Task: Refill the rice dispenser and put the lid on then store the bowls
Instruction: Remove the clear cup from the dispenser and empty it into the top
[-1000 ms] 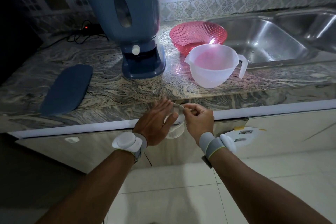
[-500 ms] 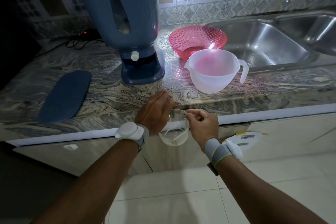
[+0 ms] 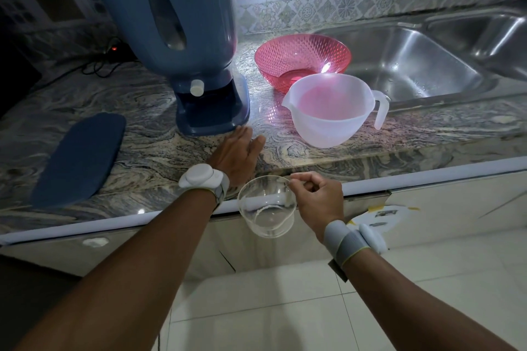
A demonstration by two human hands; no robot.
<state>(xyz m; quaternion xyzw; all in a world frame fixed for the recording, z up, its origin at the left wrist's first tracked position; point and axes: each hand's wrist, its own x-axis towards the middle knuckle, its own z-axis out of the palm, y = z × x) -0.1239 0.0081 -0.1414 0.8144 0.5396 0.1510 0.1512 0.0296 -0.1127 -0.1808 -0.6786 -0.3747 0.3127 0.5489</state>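
Since the earlier frame, the left hand [image 3: 238, 155] has left the clear measuring cup [image 3: 267, 206] and moved forward onto the counter [image 3: 148, 151], while the cup has dropped slightly below the counter edge. Left hand lies flat, palm down, fingers extended and close together, fingertips just short of the base of the rice dispenser [image 3: 188, 37]. Right hand [image 3: 318, 198] is curled, thumb and forefinger pinching the cup at its rim; the rim section under the fingers is hidden.

Cup: transparent, smooth, round, tapering to a narrower base, mouth facing up and tilted a little toward the camera, vertical axis near upright. It hangs in front of the counter edge, just left of the right hand and just behind the left wrist.

Dispenser: tall, smooth, blue plastic, upright, with a white knob low on its front. Left of the left hand lies a flat, elongated blue lid [image 3: 79, 159], its long axis running away from the viewer.

Ahead and right of both hands stand a translucent white jug-bowl [image 3: 330, 110], spout left and handle right, and behind it a faceted pink bowl [image 3: 302, 61]. Counter surface is polished, veined stone.
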